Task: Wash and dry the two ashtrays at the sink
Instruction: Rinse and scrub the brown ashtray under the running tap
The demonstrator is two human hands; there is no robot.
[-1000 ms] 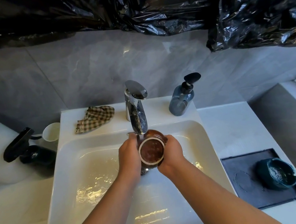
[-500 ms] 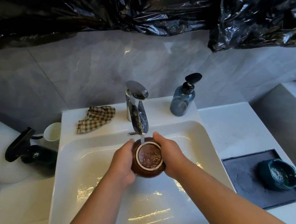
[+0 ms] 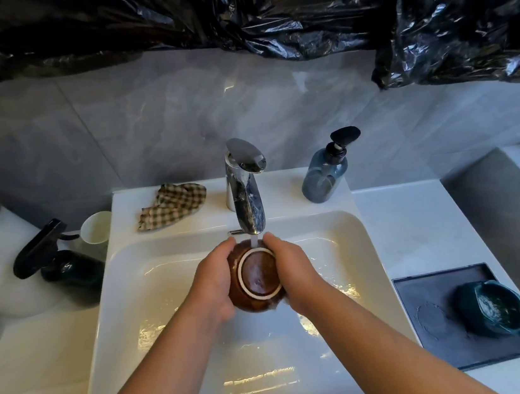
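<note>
A brown glazed ashtray (image 3: 257, 276) is held over the white sink (image 3: 152, 297), its underside with a pale foot ring turned towards me. My left hand (image 3: 215, 282) grips its left side and my right hand (image 3: 291, 272) grips its right side. Water runs from the chrome faucet (image 3: 244, 185) onto the ashtray's upper edge. A dark teal ashtray (image 3: 493, 308) sits upright on a dark grey tray (image 3: 431, 300) on the counter to the right. A checked cloth (image 3: 172, 205) lies crumpled on the sink ledge, left of the faucet.
A blue-grey soap pump bottle (image 3: 326, 171) stands right of the faucet. A white cup (image 3: 96, 228) and a dark spray bottle (image 3: 58, 256) sit left of the sink. Black plastic sheeting (image 3: 293, 10) hangs along the wall above.
Both hands have lowered the brown ashtray slightly and turned it, so its base faces me more squarely under the water stream.
</note>
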